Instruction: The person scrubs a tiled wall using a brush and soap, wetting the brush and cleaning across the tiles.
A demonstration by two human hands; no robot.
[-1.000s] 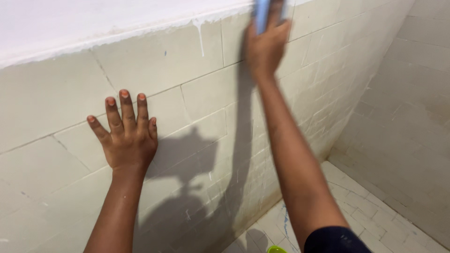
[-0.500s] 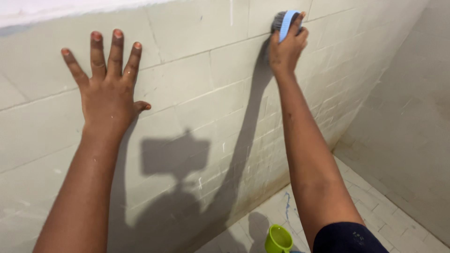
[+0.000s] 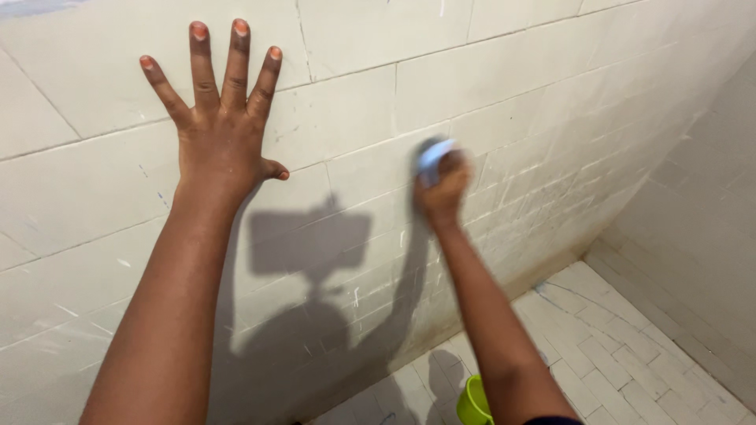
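**Against the tiled wall, brush at work**

Against the pale tiled wall (image 3: pixel 504 86), the left hand (image 3: pixel 220 134) lies flat with its fingers spread wide, holding nothing. Lower and to the right, the right hand (image 3: pixel 442 189) is wrapped around a small blue scrubbing brush (image 3: pixel 431 157), pressing it to the tiles near a grout line; the brush is blurred, so its bristles cannot be made out. It looks light and stiff, a hard plastic back that should sit well in the palm, gripped from behind across its back. On wet tile it could turn slippery, so a firm wrap of the fingers seems wise. Down on the tiled floor (image 3: pixel 630 346), a lime-green cup (image 3: pixel 472 401) sits just beside the right forearm's lower edge, partly hidden.
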